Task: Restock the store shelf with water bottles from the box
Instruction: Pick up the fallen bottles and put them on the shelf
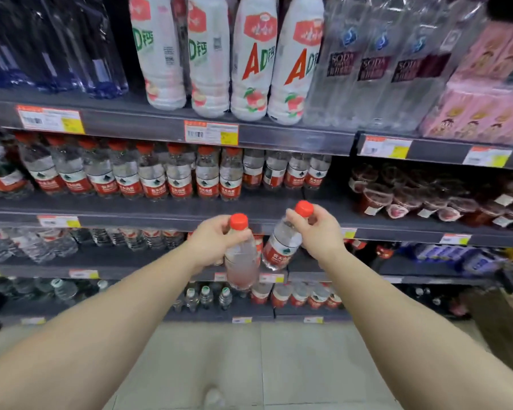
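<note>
Head view: left hand (212, 238) pinches left bottle (241, 255) by its neck, upright, cap up; right hand (319, 229) pinches right bottle (282, 247) likewise, body tilted down-left, both before shelf (160, 216).

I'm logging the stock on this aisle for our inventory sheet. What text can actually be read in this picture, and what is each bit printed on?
"AD": on the white peach-drink bottles on the top shelf.
"SODA": on the dark labels of the clear wrapped bottles to their right.
Red labels of the shelved water bottles and the bottle in the right hand: Chinese characters, too blurred to read.
Shelf price tags: barcodes and print too small to read.
</note>
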Demonstrator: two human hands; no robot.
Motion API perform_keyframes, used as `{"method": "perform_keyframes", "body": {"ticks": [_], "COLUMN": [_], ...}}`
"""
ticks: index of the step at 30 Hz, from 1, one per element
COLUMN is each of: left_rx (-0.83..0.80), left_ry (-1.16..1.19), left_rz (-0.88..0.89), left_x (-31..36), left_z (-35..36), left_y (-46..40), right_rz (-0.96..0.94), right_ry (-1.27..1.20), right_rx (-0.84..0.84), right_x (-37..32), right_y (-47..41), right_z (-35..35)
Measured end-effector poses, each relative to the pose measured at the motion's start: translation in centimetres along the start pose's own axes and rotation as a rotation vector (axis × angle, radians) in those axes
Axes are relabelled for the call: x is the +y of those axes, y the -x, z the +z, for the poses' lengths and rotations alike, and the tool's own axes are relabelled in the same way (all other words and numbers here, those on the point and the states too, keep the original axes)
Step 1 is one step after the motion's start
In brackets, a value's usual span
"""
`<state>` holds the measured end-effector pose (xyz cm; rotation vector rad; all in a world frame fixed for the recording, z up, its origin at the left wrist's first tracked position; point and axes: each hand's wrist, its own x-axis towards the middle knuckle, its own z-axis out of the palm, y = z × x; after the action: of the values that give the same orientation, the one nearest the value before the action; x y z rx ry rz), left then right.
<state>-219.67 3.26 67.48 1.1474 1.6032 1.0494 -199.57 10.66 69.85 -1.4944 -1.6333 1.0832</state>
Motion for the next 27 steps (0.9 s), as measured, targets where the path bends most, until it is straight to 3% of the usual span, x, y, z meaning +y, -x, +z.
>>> {"method": "perform_keyframes", "body": {"ticks": [8, 13, 19, 27], "left_rx": [0.034, 0.071, 0.14, 0.184], "left_ry": [0.047, 0.112, 0.152, 0.155], "left_rz": [-0.041, -0.086, -0.232, -0.279], "left_x": [0.6, 0.0, -3.3, -4.8], "left_z": [-4.5, -4.8, -4.8, -4.3], "left_y": [-6.0, -6.4, -4.5, -3.7], "right_rz": [-0.031, 0.018, -0.039, -0.054], "right_ry": [-0.064, -0.038, 0.228, 0.104], "right_rx": [0.075, -0.072, -0.214, -0.258], "right_x": [-4.1, -4.8, -3.6, -2.6], "right_y": [-11.2, -15.2, -17.9, -18.1], "right_z": [2.8, 4.9, 6.4, 6.6]}}
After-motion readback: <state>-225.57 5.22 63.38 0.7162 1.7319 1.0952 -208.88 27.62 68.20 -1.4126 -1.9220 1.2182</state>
